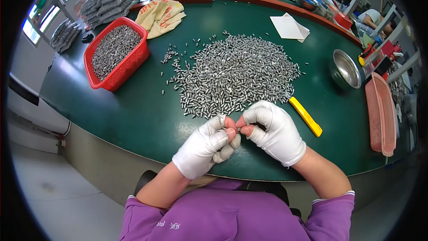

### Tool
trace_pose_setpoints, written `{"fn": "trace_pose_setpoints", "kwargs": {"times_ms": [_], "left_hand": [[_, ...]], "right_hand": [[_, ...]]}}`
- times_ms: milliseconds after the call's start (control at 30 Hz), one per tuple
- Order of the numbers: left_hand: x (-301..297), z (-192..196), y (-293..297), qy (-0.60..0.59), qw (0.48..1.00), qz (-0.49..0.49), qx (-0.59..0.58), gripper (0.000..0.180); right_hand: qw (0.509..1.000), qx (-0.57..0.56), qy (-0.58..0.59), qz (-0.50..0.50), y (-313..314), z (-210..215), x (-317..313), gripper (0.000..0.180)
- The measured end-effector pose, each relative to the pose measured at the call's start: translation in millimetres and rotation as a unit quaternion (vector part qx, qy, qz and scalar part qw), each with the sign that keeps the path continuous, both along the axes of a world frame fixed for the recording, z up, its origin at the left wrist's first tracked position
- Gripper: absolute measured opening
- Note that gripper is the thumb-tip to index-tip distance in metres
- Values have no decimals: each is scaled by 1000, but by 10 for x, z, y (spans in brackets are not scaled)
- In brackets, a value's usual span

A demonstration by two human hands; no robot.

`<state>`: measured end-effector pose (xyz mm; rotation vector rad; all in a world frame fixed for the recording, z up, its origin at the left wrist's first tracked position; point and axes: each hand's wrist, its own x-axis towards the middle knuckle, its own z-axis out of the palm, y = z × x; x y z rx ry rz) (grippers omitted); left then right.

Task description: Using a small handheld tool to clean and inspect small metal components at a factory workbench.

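My left hand (207, 143) and my right hand (275, 130) meet over the near part of the green table (138, 116). Both wear white gloves with bare thumb and index fingertips. Those fingertips pinch together around one small metal part (238, 129), mostly covered by the fingers. Just beyond them spreads a wide heap of small silvery cylindrical metal parts (236, 73). A yellow-handled knife (306, 117) lies at the heap's right edge, close to my right hand; its tip touches the parts.
A red basket (146, 51) full of similar parts stands left, near a folded cloth sack (160, 17) and stacked filled bags (107, 6). White paper (289, 27), a metal bowl (347, 69) and a pink basket (380, 114) are on the right. People sit beyond the red-brown ledge (285, 3).
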<state>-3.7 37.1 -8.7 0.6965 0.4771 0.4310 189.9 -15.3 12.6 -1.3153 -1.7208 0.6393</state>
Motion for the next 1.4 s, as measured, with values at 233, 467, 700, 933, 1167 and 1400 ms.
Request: {"fn": "trace_pose_setpoints", "kwargs": {"times_ms": [233,467,700,933,1167,1400], "left_hand": [[-6,-9,-18,3,1000,18,-6,24],[18,-3,-39,48,998,32,1,20],[28,67,-34,71,997,21,11,19],[33,81,-25,71,997,12,22,20],[-26,30,-7,44,999,9,-13,18],[-22,50,16,86,995,-22,36,21]], "right_hand": [[1000,-25,10,-3,-7,47,-21,16],[999,-30,43,3,-22,-4,-36,19],[987,-104,121,20,-31,13,-12,19],[979,-132,153,27,-29,-28,4,18],[992,-77,96,30,-35,16,6,19],[996,-42,63,56,-9,39,36,16]]}}
